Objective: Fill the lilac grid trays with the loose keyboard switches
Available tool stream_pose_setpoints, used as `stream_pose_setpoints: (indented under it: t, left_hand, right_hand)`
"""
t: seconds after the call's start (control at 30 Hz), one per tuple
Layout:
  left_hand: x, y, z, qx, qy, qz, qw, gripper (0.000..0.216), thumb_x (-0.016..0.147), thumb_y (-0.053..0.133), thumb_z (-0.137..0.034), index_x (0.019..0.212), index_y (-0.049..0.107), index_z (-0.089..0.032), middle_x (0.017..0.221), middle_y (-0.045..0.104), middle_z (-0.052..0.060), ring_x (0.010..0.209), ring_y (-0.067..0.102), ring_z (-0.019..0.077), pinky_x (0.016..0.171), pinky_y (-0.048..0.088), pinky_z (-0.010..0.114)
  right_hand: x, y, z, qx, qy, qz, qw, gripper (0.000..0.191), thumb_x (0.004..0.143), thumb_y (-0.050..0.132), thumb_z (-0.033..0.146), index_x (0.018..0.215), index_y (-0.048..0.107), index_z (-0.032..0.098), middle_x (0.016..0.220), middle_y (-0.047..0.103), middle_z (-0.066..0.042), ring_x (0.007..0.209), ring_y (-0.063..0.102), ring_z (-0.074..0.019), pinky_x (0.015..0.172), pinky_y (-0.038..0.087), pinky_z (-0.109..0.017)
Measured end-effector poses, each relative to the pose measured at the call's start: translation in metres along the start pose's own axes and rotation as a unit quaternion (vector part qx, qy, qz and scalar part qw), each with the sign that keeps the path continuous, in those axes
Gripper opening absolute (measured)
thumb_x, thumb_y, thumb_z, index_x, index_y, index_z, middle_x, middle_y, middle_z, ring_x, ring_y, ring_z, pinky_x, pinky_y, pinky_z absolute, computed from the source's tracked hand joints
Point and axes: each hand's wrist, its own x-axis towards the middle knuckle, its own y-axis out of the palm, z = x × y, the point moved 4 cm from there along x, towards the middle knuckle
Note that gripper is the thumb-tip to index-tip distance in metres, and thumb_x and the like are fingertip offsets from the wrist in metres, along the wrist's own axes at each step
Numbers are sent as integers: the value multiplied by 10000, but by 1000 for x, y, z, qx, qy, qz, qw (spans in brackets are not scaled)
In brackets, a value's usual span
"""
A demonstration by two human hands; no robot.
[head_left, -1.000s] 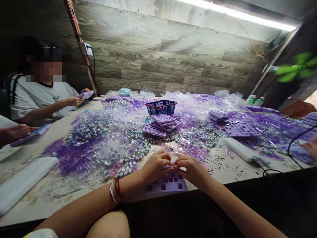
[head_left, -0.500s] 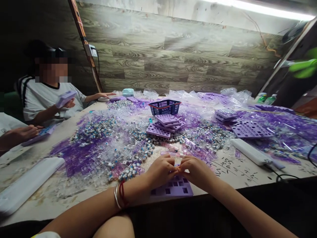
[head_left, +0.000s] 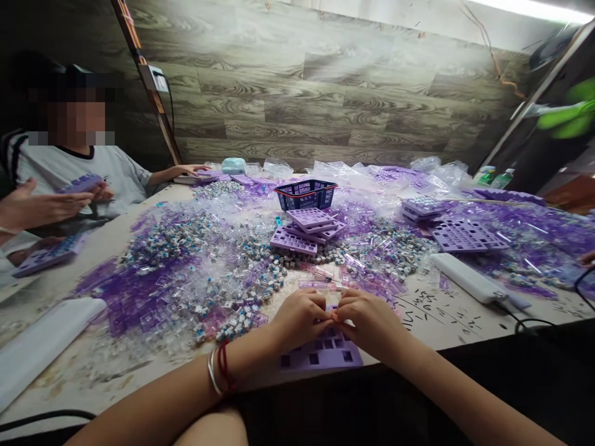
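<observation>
A purple keyboard plate (head_left: 320,354) with square holes lies at the table's front edge, under my hands. My left hand (head_left: 304,316) is closed over the plate's far part, thumb and fingers pinched together. My right hand (head_left: 365,316) is pinched too, its fingertips meeting those of the left. Whatever sits between the fingertips is too small and hidden to make out. Past my hands spread small white-and-blue key switches (head_left: 246,316) and clear purple keycaps (head_left: 153,297).
Stacked purple plates (head_left: 302,232) stand by a dark blue basket (head_left: 304,197) mid-table. White bars lie at left (head_left: 51,341) and right (head_left: 465,279), the right one with a black cable. At left a person (head_left: 69,167) and another person's hand (head_left: 41,204) handle purple plates.
My view has shifted slightly, and my hands stay pinched over the plate. At left, a neighbour's hand has lifted and opened out. A hand now shows at the right edge.
</observation>
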Motion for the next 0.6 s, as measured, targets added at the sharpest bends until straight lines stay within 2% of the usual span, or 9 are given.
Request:
stream_pose_setpoints:
  t: [0.13, 0.3, 0.43, 0.6]
  left_hand:
    - [1, -1, 0, -9, -13, -6, 1000, 213, 827, 661, -224, 621, 688, -172, 600, 544, -22, 607, 470, 101, 618, 341, 247]
    - [-1, 1, -2, 7, -20, -20, 1000, 270, 819, 669, -226, 556, 659, -164, 587, 523, -16, 624, 457, 107, 617, 328, 249]
    - [-2, 1, -1, 1, -29, -29, 999, 223, 833, 653, -218, 617, 698, -183, 610, 539, -10, 641, 473, 110, 628, 338, 241]
    - [-1, -5, 4, 33, -9, -16, 999, 175, 857, 618, -241, 717, 718, -210, 684, 591, 3, 694, 519, 130, 670, 383, 242]
  right_hand:
    - [-9, 2, 7, -2, 5, -5, 1000, 190, 803, 579, 100, 669, 689, 177, 726, 679, -35, 825, 598, -186, 772, 451, -290]
    - [-17, 10, 13, -36, 11, 2, 999, 212, 783, 527, 74, 860, 708, 152, 839, 659, -67, 867, 582, -218, 785, 470, -339]
    - [-22, 12, 16, -16, 24, -7, 1000, 224, 746, 538, 101, 895, 701, 138, 891, 644, -81, 919, 563, -239, 825, 479, -355]
    - [-29, 7, 20, 49, 43, -49, 997, 383, 747, 545, 129, 1115, 652, 134, 1103, 628, -99, 1096, 526, -241, 985, 434, -349]
